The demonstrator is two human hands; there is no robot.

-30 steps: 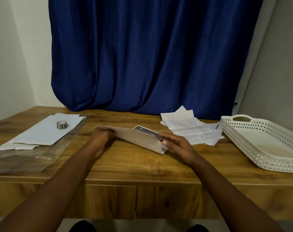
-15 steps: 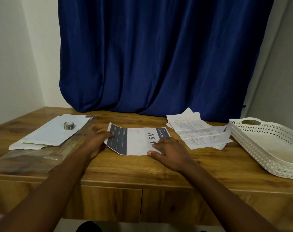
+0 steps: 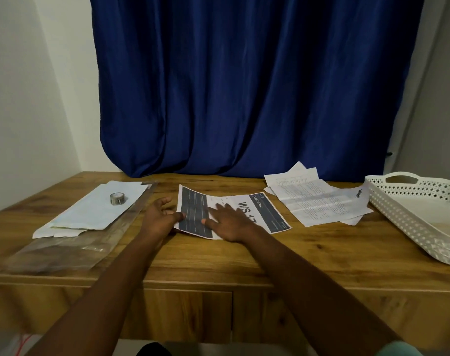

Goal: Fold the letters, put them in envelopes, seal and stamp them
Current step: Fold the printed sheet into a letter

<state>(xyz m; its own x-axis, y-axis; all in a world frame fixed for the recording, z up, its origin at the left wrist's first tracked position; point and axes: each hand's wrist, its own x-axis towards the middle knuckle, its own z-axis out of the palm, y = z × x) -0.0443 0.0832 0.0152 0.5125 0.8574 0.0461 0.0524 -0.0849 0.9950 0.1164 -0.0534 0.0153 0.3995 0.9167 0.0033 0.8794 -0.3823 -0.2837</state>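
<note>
The letter (image 3: pixel 234 211) lies flat on the desk (image 3: pixel 244 255) right in front of me, printed side up, its dark band toward my left and big lettering toward my right. My right hand (image 3: pixel 229 222) rests on its middle, fingers spread and flat, closed on nothing; I judge that is to pin the sheet so it won't slide while I start the fold. My left hand (image 3: pixel 158 218) is at the sheet's left edge, thumb and fingers (image 3: pixel 178 215) pinching the near left part of the paper, ready to lift that side over.

To the right, near but apart, a loose pile of other printed letters (image 3: pixel 319 201) waits, some already creased. Beyond those sits a white perforated tray (image 3: pixel 388 201), apparently the place for finished ones. On my left, pale envelopes (image 3: pixel 95 209) lie stacked partly on a clear plastic sleeve (image 3: pixel 64 250), with a small roll of tape (image 3: pixel 118 198) standing on top, within reach for sealing. A blue curtain (image 3: pixel 244 86) hangs behind the desk.
</note>
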